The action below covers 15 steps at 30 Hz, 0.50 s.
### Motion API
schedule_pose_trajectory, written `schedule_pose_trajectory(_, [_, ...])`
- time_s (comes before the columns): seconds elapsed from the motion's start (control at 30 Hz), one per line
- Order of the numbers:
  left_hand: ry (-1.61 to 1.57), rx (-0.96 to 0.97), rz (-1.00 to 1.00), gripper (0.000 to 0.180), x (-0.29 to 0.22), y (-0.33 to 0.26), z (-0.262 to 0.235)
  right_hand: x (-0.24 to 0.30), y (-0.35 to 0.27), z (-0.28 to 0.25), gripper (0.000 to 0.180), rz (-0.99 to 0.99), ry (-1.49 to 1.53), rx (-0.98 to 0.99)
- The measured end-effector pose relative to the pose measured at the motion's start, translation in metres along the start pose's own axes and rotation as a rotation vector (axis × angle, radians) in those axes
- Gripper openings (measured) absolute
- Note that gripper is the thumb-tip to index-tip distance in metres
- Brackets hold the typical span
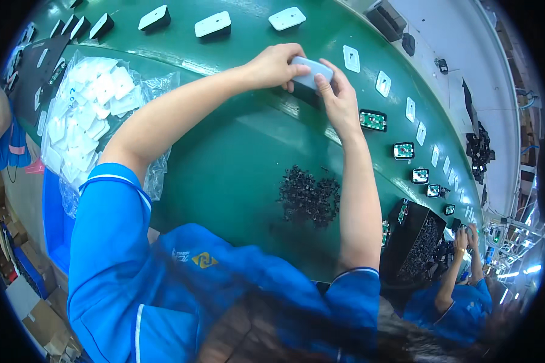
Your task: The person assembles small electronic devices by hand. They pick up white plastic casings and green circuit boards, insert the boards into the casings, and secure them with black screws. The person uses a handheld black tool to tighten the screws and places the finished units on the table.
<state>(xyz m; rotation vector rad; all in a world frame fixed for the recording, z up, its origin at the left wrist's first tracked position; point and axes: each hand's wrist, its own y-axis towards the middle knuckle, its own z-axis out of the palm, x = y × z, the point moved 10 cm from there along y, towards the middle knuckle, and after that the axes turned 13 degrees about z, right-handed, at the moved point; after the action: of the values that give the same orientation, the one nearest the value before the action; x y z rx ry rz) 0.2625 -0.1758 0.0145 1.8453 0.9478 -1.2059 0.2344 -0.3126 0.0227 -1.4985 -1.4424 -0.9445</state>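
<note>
Between my two hands, above the green bench, is a small box-shaped housing with a pale grey-white cover (313, 70) and a dark body below it. My left hand (278, 65) grips its left end, fingers curled over the edge. On the right end, my right hand (339, 91) presses with its thumb on the cover and fingers behind. Nearest to the right hand lies an open black housing with a green circuit board (373, 120). A loose white cover plate (351, 58) lies farther back. Toward me on the bench is a heap of small black parts (309, 196).
A clear plastic bag of white covers (94, 109) lies at the left, over a blue bin (56, 224). Housings with white covers (213, 25) line the far edge. More open housings (404, 150) curve down the right, near a black box of small parts (415, 242). A co-worker (451, 302) works there.
</note>
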Motion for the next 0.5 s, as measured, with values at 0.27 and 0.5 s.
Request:
schedule_pose_trajectory(0.27, [-0.010, 0.054, -0.323, 0.035, 0.046, 0.005, -0.042, 0.016, -0.041, -0.121, 0.046, -0.134, -0.771, -0.220])
schedule_pose_trajectory(0.5, [0.231, 0.200, -0.433, 0.043, 0.049, 0.010, -0.054, -0.026, -0.046, -0.110, 0.055, -0.111, -0.833, -0.253])
